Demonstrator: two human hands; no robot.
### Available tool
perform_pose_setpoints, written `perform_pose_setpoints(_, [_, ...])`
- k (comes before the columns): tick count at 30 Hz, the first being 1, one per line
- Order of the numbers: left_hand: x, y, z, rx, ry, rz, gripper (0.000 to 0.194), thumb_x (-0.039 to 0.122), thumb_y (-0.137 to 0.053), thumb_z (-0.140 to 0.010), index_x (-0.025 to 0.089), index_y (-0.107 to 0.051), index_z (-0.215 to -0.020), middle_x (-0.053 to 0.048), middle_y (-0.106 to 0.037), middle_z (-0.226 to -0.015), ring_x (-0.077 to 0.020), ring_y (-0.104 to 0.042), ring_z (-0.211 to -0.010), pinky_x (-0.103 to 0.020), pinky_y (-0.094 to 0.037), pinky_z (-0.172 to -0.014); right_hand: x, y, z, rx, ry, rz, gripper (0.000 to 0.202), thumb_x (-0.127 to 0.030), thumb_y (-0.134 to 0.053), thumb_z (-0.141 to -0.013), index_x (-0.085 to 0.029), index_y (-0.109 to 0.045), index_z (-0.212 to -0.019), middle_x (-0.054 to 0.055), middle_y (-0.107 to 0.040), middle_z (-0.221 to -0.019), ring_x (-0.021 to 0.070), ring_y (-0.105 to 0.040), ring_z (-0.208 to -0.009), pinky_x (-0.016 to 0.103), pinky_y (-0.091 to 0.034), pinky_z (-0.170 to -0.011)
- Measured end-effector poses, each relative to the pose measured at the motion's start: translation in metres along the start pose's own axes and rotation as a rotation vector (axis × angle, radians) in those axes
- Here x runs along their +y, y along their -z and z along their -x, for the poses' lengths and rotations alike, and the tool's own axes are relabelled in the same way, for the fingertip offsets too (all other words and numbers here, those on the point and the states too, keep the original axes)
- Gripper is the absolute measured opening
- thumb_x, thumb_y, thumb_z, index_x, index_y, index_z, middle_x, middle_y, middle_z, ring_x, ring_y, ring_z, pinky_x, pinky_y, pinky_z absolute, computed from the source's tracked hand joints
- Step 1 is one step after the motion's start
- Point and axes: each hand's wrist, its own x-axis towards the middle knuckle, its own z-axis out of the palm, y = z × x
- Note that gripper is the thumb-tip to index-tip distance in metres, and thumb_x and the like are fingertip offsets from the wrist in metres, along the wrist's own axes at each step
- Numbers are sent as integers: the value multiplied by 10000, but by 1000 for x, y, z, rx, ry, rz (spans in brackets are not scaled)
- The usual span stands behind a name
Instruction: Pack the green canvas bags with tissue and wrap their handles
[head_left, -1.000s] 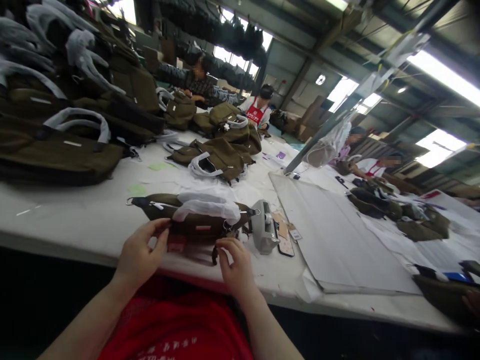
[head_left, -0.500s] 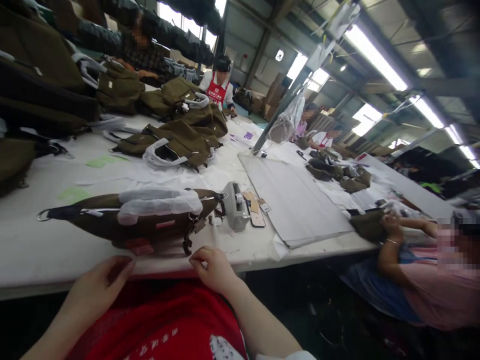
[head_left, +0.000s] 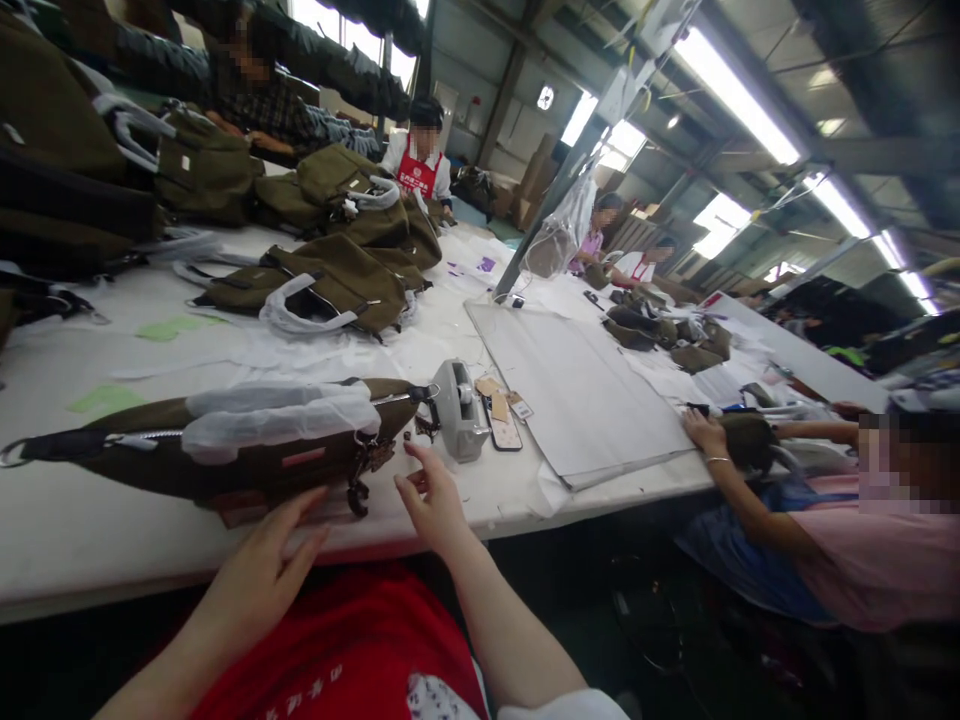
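An olive-green handbag (head_left: 262,475) lies along the table's front edge, its two handles (head_left: 277,425) wrapped in white sheeting. Dark charms and a small clasp (head_left: 367,465) hang at its right end. My left hand (head_left: 274,560) is at the lower front side of the bag, thumb and fingers apart; whether the fingertips touch it I cannot tell. Just right of the charms, my right hand (head_left: 435,500) is raised with fingers spread and nothing seen in it. Beyond that hand stands a grey tape dispenser (head_left: 459,425).
A phone (head_left: 506,430) and cardboard tags (head_left: 499,400) lie right of the dispenser. A large white board (head_left: 577,390) covers the table's middle. More olive bags (head_left: 337,285) are piled behind. At the right a co-worker in pink (head_left: 862,540) handles a bag. A metal post (head_left: 532,235) rises from the table.
Both my hands have moved forward: the left up to the bag's front, the right toward the charms, its fingers opening out. The bag appears further left in view. The co-worker's arm has shifted left.
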Motion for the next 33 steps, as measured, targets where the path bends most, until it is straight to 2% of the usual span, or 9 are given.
perform_pose_setpoints(5, [31, -20, -23, -9, 80, 120, 537, 546, -487, -863, 172, -566, -1240, -124, -666, -1261, -272, -635, -1154, -422, -480, -1037, -3, -21, -21, 13, -108, -160, 325, -301, -639, -825, -169, -572, -1114, 72, -673, -1037, 129, -628, -670, 264, -521, -606])
perform_pose_setpoints(9, [46, -23, -34, -36, 131, 189, 466, 524, -547, -843, 190, -591, -1165, -96, -697, -1179, -268, -645, -1099, -417, -492, -989, -7, -27, -29, 0, -146, -254, 302, -327, -670, -787, -158, -580, -1021, 22, -643, -843, 116, -582, -611, 245, -484, -566])
perform_pose_setpoints(12, [46, -19, -37, -43, 148, 219, 424, 517, -551, -847, 193, -620, -1113, -81, -717, -1114, -261, -663, -1037, -394, -501, -946, -6, -25, -29, -36, -181, -332, 284, -346, -664, -785, -159, -586, -985, -5, -610, -738, 117, -559, -591, 241, -465, -554])
perform_pose_setpoints(17, [39, -13, -37, -42, 168, 208, 370, 511, -556, -848, 194, -644, -1018, -62, -735, -991, -245, -677, -923, -353, -510, -861, 0, -19, -19, -116, -175, -335, 246, -331, -670, -781, -173, -606, -959, 0, -624, -753, 122, -570, -623, 250, -481, -596])
perform_pose_setpoints(21, [38, -14, -36, -95, 158, 262, 319, 465, -547, -859, 186, -637, -985, -43, -720, -863, -218, -670, -796, -321, -521, -762, 3, -17, -16, -194, -232, -460, 258, -375, -647, -800, -171, -608, -952, -11, -611, -723, 103, -548, -556, 235, -451, -540])
perform_pose_setpoints(25, [41, -11, -36, -75, 153, 373, 293, 414, -615, -820, 183, -666, -993, -51, -723, -939, -219, -666, -875, -304, -523, -792, 2, -17, -20, -196, -277, -543, 267, -404, -648, -789, -168, -616, -911, -22, -601, -678, 88, -523, -513, 217, -419, -505])
perform_pose_setpoints(27, [43, -5, -34, -65, 191, 504, 278, 400, -647, -800, 184, -686, -970, -47, -724, -951, -214, -662, -893, -284, -529, -780, 0, -18, -22, -205, -277, -543, 242, -405, -658, -781, -174, -596, -823, -32, -582, -632, 83, -499, -498, 210, -396, -493])
perform_pose_setpoints(31, [50, 8, -31, 1, 381, 821, 294, 439, -769, -681, 198, -715, -841, -12, -729, -841, -178, -659, -774, -213, -538, -643, -2, -19, -22, -180, -276, -508, 231, -399, -636, -799, -187, -557, -754, -39, -568, -601, 81, -479, -487, 208, -381, -496])
perform_pose_setpoints(33, [52, 11, -32, 9, 442, 853, 341, 470, -819, -609, 213, -727, -813, 3, -726, -773, -176, -665, -747, -192, -538, -598, -4, -19, -19, -161, -255, -456, 199, -368, -627, -812, -186, -568, -758, -36, -574, -610, 86, -491, -501, 210, -389, -508])
